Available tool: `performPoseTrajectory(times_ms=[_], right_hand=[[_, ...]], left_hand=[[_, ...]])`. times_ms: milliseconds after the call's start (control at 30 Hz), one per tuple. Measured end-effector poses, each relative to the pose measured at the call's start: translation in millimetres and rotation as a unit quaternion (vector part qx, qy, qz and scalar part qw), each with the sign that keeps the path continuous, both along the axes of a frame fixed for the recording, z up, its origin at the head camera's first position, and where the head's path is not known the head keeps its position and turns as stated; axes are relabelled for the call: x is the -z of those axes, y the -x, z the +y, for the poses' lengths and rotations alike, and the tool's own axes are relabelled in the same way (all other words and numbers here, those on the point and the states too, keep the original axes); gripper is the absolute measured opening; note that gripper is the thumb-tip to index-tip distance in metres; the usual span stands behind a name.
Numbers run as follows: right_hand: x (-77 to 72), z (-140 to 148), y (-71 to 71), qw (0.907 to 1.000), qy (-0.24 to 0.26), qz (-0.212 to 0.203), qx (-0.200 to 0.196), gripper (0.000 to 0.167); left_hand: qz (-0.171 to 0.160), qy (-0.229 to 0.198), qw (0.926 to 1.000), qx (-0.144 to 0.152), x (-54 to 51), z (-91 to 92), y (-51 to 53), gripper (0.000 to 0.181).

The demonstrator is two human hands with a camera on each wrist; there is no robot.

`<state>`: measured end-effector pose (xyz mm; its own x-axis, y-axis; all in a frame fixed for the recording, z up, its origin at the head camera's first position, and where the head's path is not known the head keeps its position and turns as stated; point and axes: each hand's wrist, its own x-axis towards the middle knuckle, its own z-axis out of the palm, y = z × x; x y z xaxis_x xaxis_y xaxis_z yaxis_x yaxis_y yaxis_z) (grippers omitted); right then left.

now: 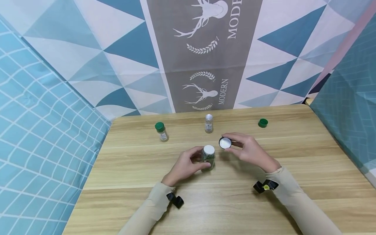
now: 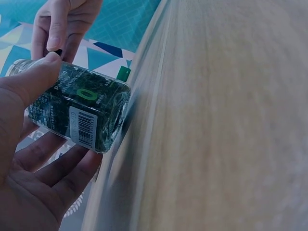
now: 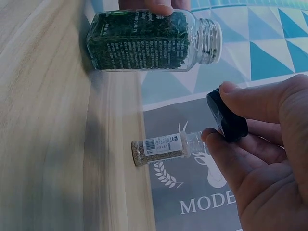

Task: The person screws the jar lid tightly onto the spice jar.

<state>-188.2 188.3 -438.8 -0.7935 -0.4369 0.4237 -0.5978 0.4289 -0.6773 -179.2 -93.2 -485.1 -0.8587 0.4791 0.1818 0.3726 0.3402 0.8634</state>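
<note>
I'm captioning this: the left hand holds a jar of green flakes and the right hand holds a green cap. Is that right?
The cap in the right hand is black, not green, as the right wrist view shows; the left hand does hold the jar.

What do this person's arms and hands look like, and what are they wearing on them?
The left sleeve and right sleeve are long, plain and beige, reaching the wrists. Each carries a small black device near the cuff: the left device looks all black, while the right device has a yellow mark beside it. The left hand and right hand wear no gloves.
</note>
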Motion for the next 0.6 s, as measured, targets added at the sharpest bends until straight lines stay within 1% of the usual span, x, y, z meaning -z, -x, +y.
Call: performPoseTrajectory(times_ms=[267, 333, 467, 600], right_hand=[[-2.1, -2.1, -2.9, 0.9999, 0.0, -0.013, -0.008, 0.05], [-2.0, -2.9, -3.3, 0.9999, -0.008, -0.01, -0.008, 0.05], [-0.3, -4.6, -3.4, 0.9996, -0.026, 0.011, -0.01, 0.051], [2.2, -6.3, -3.5, 0.9991, -0.032, 0.021, -0.018, 0.051]], left_hand=[[0.013, 0.017, 0.9997, -0.012, -0.2, 0.3, -0.1, 0.062], [0.013, 0.023, 0.9995, -0.015, -0.5, 0.1, -0.5, 0.063], [0.009, 0.032, 0.9993, -0.017, -0.5, -0.3, -0.7, 0.064], [0.009, 0.036, 0.9992, -0.016, -0.5, 0.2, -0.3, 0.063]])
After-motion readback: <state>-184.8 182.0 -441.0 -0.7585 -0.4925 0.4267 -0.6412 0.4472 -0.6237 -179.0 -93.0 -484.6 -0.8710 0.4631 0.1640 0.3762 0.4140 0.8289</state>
